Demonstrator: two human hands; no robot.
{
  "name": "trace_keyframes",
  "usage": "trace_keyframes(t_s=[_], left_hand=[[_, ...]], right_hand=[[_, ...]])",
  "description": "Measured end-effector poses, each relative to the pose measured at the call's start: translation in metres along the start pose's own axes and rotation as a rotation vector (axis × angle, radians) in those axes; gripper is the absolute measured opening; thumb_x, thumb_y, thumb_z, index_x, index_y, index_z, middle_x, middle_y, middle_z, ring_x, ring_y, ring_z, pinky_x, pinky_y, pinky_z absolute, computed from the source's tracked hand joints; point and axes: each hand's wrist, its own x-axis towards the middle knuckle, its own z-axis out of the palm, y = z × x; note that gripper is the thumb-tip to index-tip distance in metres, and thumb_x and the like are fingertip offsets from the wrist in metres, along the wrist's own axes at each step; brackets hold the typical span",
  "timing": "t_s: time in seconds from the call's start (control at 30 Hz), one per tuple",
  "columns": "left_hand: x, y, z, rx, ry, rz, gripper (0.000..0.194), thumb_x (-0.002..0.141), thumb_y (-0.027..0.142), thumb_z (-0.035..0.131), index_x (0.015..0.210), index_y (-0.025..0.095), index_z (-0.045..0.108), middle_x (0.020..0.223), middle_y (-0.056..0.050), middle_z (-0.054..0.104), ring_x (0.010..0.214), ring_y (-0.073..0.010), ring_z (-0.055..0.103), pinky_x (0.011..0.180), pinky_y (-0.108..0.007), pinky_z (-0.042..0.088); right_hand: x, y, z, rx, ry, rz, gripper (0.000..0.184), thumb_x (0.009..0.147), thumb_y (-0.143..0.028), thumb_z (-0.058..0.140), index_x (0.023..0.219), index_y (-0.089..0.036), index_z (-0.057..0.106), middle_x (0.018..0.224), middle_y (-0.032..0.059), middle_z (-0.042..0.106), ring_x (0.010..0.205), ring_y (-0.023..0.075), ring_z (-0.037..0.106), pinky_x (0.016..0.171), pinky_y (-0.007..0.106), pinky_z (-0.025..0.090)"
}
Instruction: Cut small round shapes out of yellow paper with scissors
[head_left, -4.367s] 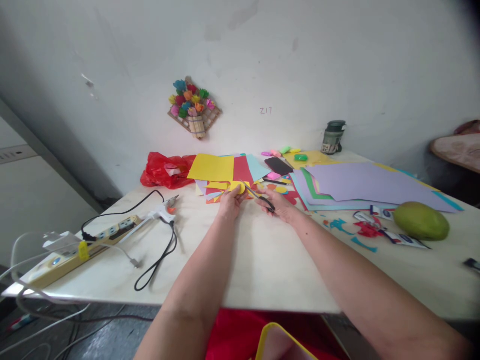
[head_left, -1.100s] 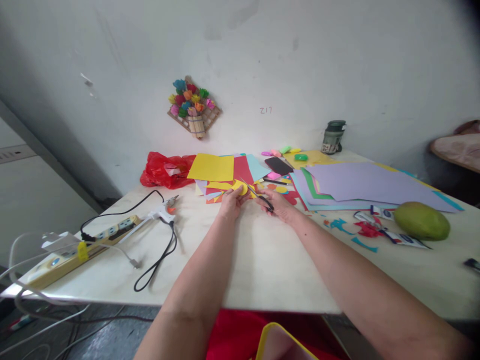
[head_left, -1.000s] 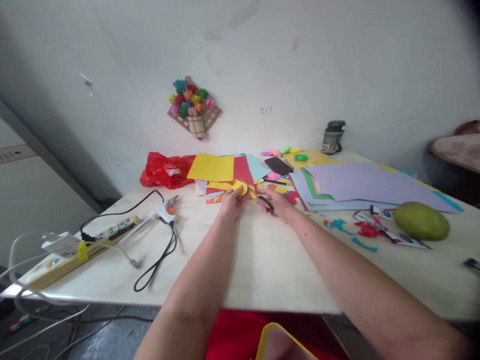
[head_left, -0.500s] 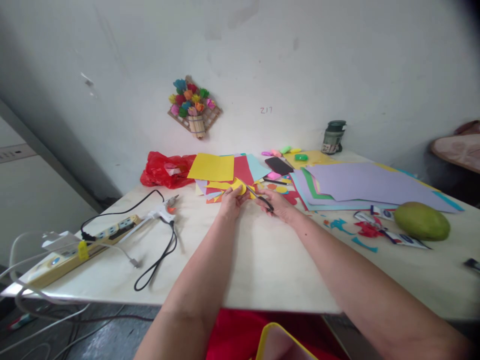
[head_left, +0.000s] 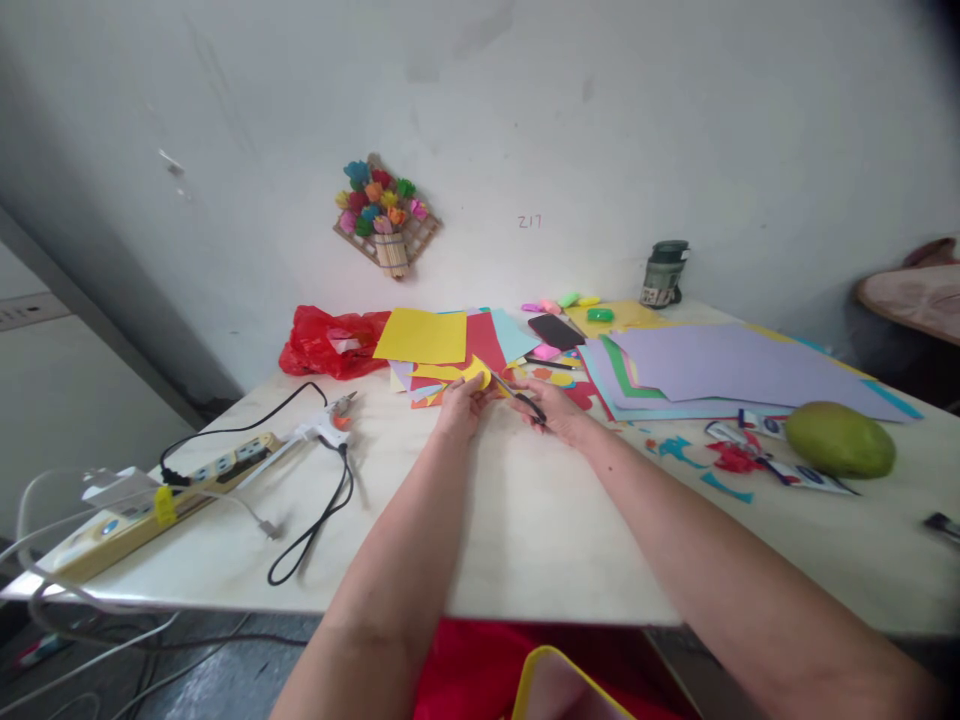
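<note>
Between finger and thumb my left hand pinches a small cut piece of yellow paper. My right hand is closed around the black handles of a pair of scissors. Their blades point up and left, at the right edge of the yellow piece; how far they are apart is too small to tell. Behind the hands lie a yellow sheet, a red sheet and yellow offcuts. Round orange and yellow paper cutouts lie just past my right hand.
A power strip and a white glue gun with a black cord lie left, near a red plastic bag. Stacked coloured sheets, a green mango-like fruit, tubes and blue scraps lie right. A phone and bottle stand farther back.
The yellow piece has turned slightly in my left hand against the scissor blades. Both hands stay nearly in place; the whole view has shifted a little.
</note>
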Motion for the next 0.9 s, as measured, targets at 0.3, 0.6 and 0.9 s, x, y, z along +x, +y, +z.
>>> trace_keyframes(t_s=[0.3,0.6,0.9], left_hand=[[0.0016,-0.0015,-0.0030,-0.046,0.011,0.034,0.016,0.071,0.012,0.077,0.073,0.014,0.061,0.076,-0.005,0.071,0.069,-0.0151,0.070,0.075,-0.028,0.058],[0.0022,-0.0028,-0.0055,-0.028,-0.038,0.018,0.018,0.070,0.015,0.080,0.079,0.014,0.064,0.077,-0.005,0.072,0.072,-0.0159,0.071,0.078,-0.029,0.058],[0.0006,-0.0015,-0.0041,-0.001,-0.065,-0.007,0.014,0.072,0.013,0.077,0.077,0.013,0.064,0.077,-0.007,0.072,0.069,-0.0159,0.071,0.072,-0.026,0.057]], right_hand=[[-0.0003,0.0004,-0.0005,0.010,-0.012,0.009,0.048,0.075,-0.022,0.071,0.119,-0.014,0.056,0.046,-0.0103,0.051,0.035,0.0075,0.042,0.031,0.015,0.030],[-0.0048,-0.0029,0.0004,-0.002,-0.008,0.051,0.050,0.076,-0.025,0.070,0.123,-0.018,0.056,0.048,-0.0102,0.052,0.036,0.0076,0.045,0.034,0.015,0.034],[-0.0001,0.0041,-0.0011,0.005,-0.007,0.002,0.050,0.075,-0.026,0.071,0.122,-0.017,0.056,0.049,-0.0095,0.053,0.038,0.0078,0.045,0.033,0.015,0.033]])
